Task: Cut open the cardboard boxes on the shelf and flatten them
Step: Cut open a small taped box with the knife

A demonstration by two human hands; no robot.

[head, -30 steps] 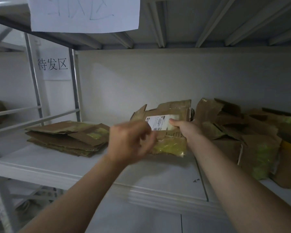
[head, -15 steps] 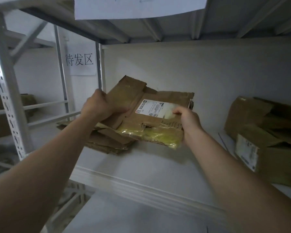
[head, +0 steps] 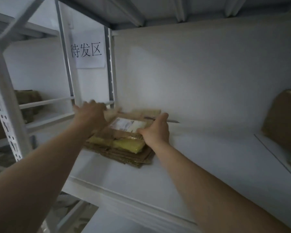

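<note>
A flattened cardboard box with a white label and yellow tape lies on top of a stack of flattened cardboard at the left end of the white shelf. My left hand holds its left flap and is blurred by motion. My right hand grips its right edge. A thin grey blade sticks out to the right from the right hand's fingers.
Unflattened brown boxes stand at the shelf's right end. A white perforated upright rises at the left. A paper sign hangs on the back posts. More cardboard sits on the neighbouring shelf.
Both hands carried the flattened box left from the pile on the right and lowered it onto the stack of flattened cardboard. My view swung left with it.
</note>
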